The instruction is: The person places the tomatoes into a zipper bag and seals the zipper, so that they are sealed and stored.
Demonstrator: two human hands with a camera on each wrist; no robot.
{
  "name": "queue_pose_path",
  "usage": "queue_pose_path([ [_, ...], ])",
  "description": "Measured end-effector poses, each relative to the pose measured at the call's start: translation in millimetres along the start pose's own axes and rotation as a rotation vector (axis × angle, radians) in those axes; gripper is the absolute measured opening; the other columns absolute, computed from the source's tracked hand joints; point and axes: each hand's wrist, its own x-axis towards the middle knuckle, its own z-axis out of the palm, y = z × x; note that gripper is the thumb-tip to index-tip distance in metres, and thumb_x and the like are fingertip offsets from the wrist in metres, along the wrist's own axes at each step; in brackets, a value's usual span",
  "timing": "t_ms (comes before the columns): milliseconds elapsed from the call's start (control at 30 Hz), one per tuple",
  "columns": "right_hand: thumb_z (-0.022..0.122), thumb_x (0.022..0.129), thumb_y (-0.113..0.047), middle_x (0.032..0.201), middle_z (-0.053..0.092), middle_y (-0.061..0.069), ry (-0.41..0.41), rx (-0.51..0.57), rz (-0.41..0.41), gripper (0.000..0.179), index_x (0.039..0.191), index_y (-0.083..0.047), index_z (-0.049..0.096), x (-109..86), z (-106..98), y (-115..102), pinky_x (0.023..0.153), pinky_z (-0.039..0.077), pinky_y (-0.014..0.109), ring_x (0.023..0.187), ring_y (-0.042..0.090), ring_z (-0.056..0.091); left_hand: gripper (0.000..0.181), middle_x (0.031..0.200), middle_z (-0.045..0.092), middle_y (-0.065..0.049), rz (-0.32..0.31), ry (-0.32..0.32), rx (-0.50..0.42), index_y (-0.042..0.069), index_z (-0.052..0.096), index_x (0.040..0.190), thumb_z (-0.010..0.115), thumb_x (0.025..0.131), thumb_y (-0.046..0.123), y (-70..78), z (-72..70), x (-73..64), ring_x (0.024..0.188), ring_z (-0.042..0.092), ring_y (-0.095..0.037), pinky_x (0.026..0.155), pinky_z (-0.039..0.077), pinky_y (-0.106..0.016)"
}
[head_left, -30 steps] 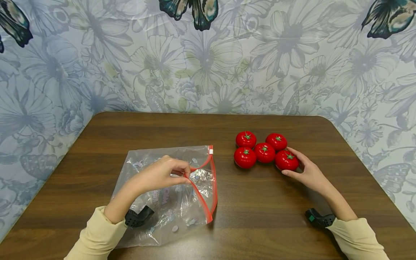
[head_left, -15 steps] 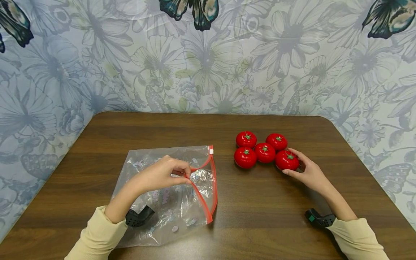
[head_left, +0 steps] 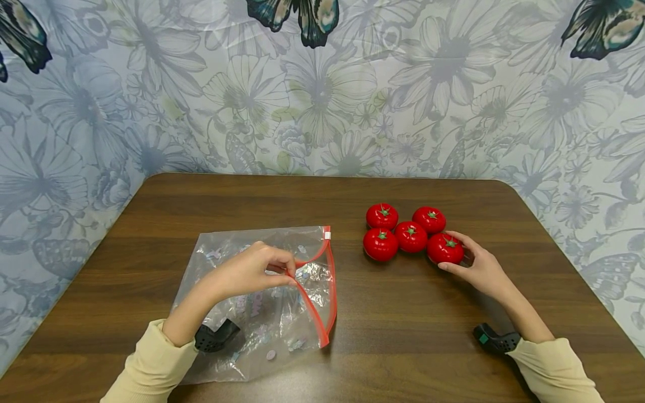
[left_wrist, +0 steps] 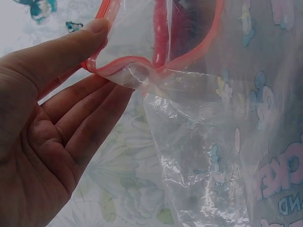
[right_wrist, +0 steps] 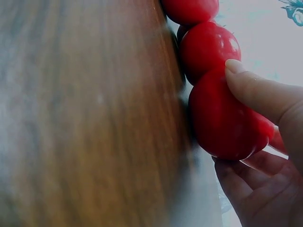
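My left hand (head_left: 252, 267) pinches the red-edged rim of a clear zip-top bag (head_left: 257, 330) lying on the table. The bag's mouth gapes toward the right. In the left wrist view, thumb and fingers grip the red strip of the printed plastic bag (left_wrist: 199, 118). On the right, my right hand (head_left: 478, 271) holds a shiny red tomato (head_left: 444, 253) with a green stem, thumb in front and fingers behind. That tomato (right_wrist: 222, 118) still sits with the others in the right wrist view. Several more tomatoes, including a middle tomato (head_left: 410, 237), cluster to its left.
The brown wooden table (head_left: 353, 358) has rounded far corners. A floral wall covering (head_left: 322, 112) with butterflies stands behind it. Each wrist carries a black device, the left device (head_left: 216, 336) over the bag and the right device (head_left: 496, 338) above the wood.
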Motion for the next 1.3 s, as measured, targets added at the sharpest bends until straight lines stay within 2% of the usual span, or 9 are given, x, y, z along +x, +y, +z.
queue_pose_path([
  [100,0.075,0.082,-0.022,0.127,0.048,0.028,0.001,-0.013,0.003,0.068,0.136,-0.002,0.041,-1.7,0,-1,0.080,0.050,0.035,0.108,0.044,0.052,0.007,0.081,0.066,0.007,0.005,-0.009,0.016,0.011,0.066,0.079,0.072,0.083,0.010,0.4,0.2,-1.1,0.080,0.064,-0.006,0.071,0.051,-0.023],
  [200,0.075,0.081,-0.023,0.126,0.049,0.028,0.006,-0.015,0.003,0.067,0.136,-0.002,0.042,-3.2,0,-1,0.076,0.043,0.015,0.108,0.044,0.053,0.003,0.089,0.068,0.003,0.013,-0.011,0.043,0.011,0.070,0.081,0.071,0.084,0.013,0.7,0.3,-2.2,0.082,0.063,-0.005,0.069,0.052,-0.023],
  [300,0.075,0.081,-0.022,0.126,0.049,0.028,0.013,-0.004,0.001,0.067,0.135,-0.002,0.042,-4.6,0,-2,0.074,0.037,0.007,0.108,0.044,0.053,0.005,0.097,0.069,-0.004,0.019,-0.008,0.060,0.011,0.072,0.082,0.071,0.085,0.015,1.0,0.3,-3.6,0.084,0.063,-0.005,0.067,0.052,-0.023],
  [567,0.075,0.081,-0.021,0.129,0.047,0.026,0.045,0.012,-0.004,0.068,0.137,-0.004,0.041,-10.1,-8,-13,0.075,0.035,0.004,0.110,0.046,0.050,0.003,0.107,0.066,-0.012,0.018,-0.011,0.068,0.013,0.073,0.084,0.070,0.085,0.014,1.9,-0.2,-7.1,0.084,0.063,-0.005,0.063,0.051,-0.023],
  [833,0.076,0.081,-0.016,0.133,0.043,0.022,0.059,0.089,-0.010,0.072,0.141,-0.007,0.037,-16.3,-17,-38,0.077,0.043,0.012,0.112,0.045,0.048,0.003,0.107,0.066,-0.011,0.019,-0.013,0.064,0.014,0.074,0.085,0.071,0.084,0.012,2.2,-0.4,-9.5,0.087,0.063,-0.007,0.065,0.052,-0.023],
  [1067,0.077,0.079,-0.013,0.132,0.045,0.015,0.050,0.117,-0.070,0.074,0.142,-0.012,0.039,-15.0,-17,-65,0.079,0.044,0.014,0.110,0.028,0.052,0.003,0.107,0.067,-0.009,0.016,-0.014,0.054,0.015,0.074,0.085,0.071,0.084,0.016,-0.4,0.0,-10.1,0.092,0.063,-0.009,0.065,0.052,-0.023],
  [1233,0.078,0.078,-0.011,0.136,0.043,0.014,0.026,0.140,-0.111,0.075,0.143,-0.014,0.039,-13.6,-13,-82,0.079,0.044,0.013,0.112,0.034,0.051,0.003,0.106,0.067,-0.007,0.020,-0.008,0.050,0.015,0.074,0.085,0.071,0.084,0.017,0.0,0.5,-9.4,0.093,0.063,-0.010,0.066,0.052,-0.023],
  [1300,0.078,0.077,-0.010,0.137,0.043,0.013,0.017,0.146,-0.129,0.075,0.142,-0.014,0.040,-13.2,-11,-88,0.080,0.043,0.013,0.114,0.030,0.051,0.003,0.106,0.067,-0.009,0.022,-0.007,0.046,0.014,0.074,0.085,0.071,0.084,0.016,0.3,0.6,-9.2,0.093,0.063,-0.010,0.066,0.052,-0.023],
])
